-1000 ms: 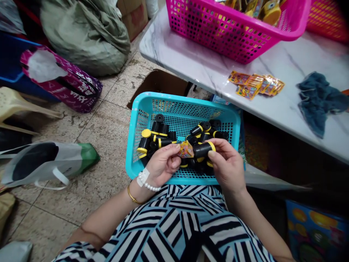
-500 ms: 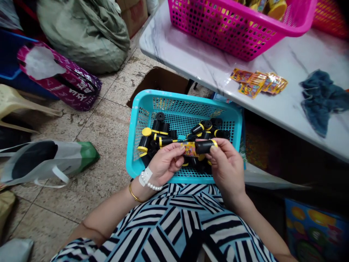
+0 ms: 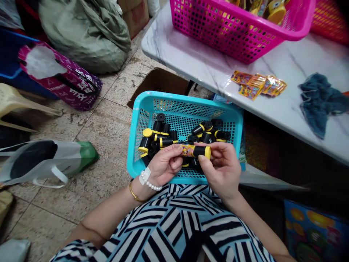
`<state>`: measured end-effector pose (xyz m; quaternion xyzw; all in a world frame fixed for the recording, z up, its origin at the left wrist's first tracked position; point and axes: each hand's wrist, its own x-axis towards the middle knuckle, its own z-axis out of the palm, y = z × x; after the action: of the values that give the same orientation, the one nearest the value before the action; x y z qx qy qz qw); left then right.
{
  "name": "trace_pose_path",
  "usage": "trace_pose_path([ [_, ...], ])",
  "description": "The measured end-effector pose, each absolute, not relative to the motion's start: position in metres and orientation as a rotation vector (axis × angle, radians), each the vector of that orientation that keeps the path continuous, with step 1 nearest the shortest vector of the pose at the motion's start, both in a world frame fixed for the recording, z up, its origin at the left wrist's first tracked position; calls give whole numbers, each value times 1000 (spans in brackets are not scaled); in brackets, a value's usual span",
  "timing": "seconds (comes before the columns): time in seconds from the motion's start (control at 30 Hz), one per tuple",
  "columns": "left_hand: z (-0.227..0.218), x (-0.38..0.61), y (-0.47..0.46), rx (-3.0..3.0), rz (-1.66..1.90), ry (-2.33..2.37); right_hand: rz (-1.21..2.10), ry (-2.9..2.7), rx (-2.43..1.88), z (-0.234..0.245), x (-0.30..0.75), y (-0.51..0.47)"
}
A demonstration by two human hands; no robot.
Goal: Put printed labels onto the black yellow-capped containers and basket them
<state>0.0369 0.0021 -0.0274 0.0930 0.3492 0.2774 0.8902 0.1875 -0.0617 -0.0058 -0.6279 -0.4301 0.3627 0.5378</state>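
A turquoise basket [image 3: 137, 145] rests on my lap with several black tubes with yellow caps [image 3: 159, 134] inside. Over its near edge my right hand [image 3: 222, 169] grips one black tube with a yellow cap [image 3: 200, 151]. A rolled orange printed packet [image 3: 187, 150] sticks out of the tube's open end. My left hand [image 3: 163, 163] pinches that packet, and both hands are closed.
A marble table [image 3: 196, 65] at the right bears a pink basket [image 3: 234, 25], a fan of orange packets [image 3: 257, 85] and a blue cloth [image 3: 319, 102]. An open cardboard box [image 3: 159, 82], a purple bag [image 3: 62, 78], a green-grey sack [image 3: 87, 32] and a white bag [image 3: 43, 162] lie on the tiled floor.
The orange packet has been rolled tighter and pushed further into the tube. My hands have drawn closer together over the basket's near edge.
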Motion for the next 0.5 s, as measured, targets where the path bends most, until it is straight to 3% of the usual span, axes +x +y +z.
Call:
trace_pose_path([
  [0.27, -17, 37, -5, 594, 900, 983, 716, -1092, -1376, -13, 192, -61],
  [0.5, -20, 32, 0, 678, 706, 890, 807, -1355, -1416, -19, 205, -61],
])
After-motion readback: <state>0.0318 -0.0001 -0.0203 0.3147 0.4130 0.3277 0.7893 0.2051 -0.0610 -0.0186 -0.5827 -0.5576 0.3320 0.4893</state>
